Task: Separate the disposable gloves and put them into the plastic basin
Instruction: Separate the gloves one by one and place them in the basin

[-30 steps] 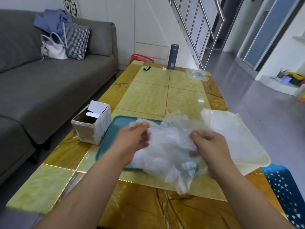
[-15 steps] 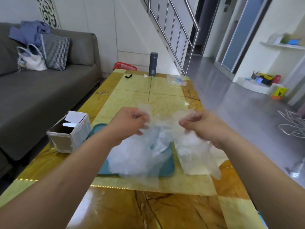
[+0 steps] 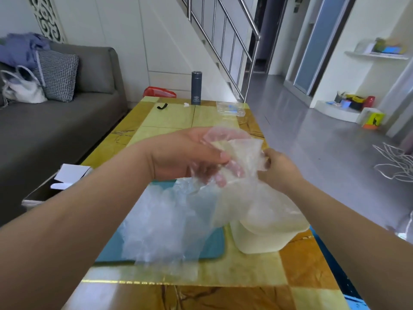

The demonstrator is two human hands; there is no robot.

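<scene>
One clear glove (image 3: 244, 153) between left hand (image 3: 190, 157) and right hand (image 3: 280, 172), above the plastic basin (image 3: 257, 242) (glove heap (image 3: 156, 220) on teal tray (image 3: 109, 249))

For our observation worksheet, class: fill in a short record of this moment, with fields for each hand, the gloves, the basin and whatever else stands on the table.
left hand: grips a clear disposable glove, fingers showing through the film
right hand: pinches the glove's other side
glove pile: lies on the teal tray, below the hands
plastic basin: translucent, right of the tray, partly behind hanging film
table: also bears a cardboard box at left and a dark flask at the far end
</scene>
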